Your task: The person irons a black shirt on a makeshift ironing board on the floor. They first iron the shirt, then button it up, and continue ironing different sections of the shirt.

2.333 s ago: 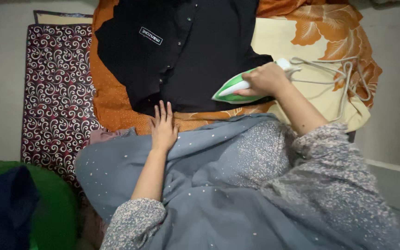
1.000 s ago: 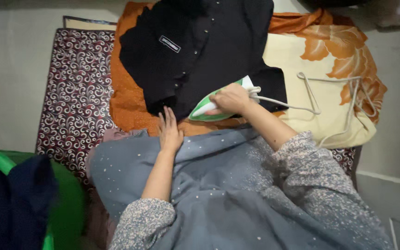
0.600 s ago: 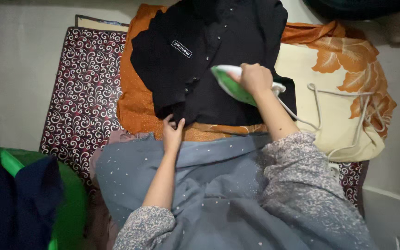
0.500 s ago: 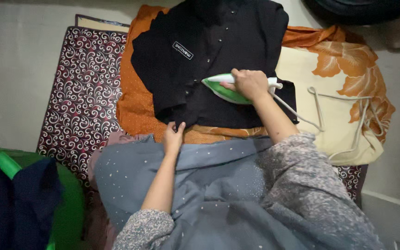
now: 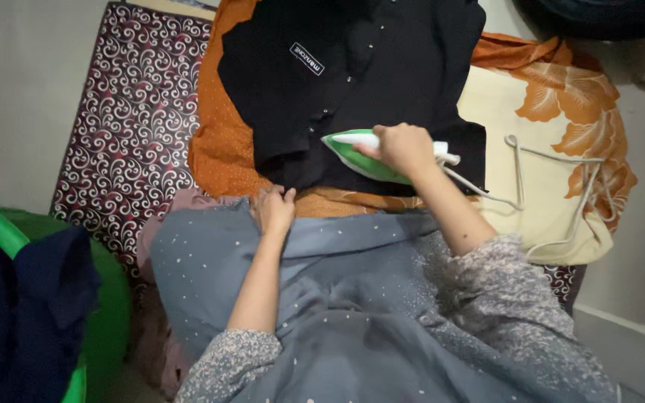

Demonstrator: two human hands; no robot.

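Note:
A black buttoned shirt [image 5: 360,67] lies spread on an orange cloth [image 5: 222,145]. My right hand [image 5: 401,149] grips the handle of a green and white iron [image 5: 352,149], which rests on the shirt's lower part with its tip pointing left. My left hand [image 5: 274,209] sits at the shirt's lower hem with its fingers curled at the fabric's edge; whether it pinches the cloth I cannot tell. The iron's pale cord [image 5: 554,179] trails right over a cream cloth with orange flowers [image 5: 561,112].
A maroon mat with white swirls [image 5: 136,127] lies under the cloths on the left. A green tub [image 5: 106,321] with dark clothes [image 5: 31,298] stands at the lower left. My grey dotted garment [image 5: 382,313] fills the foreground.
The iron slid left across the shirt's lower part, lifted briefly, then settled back flat. My left hand went from lying flat to curling its fingers at the hem.

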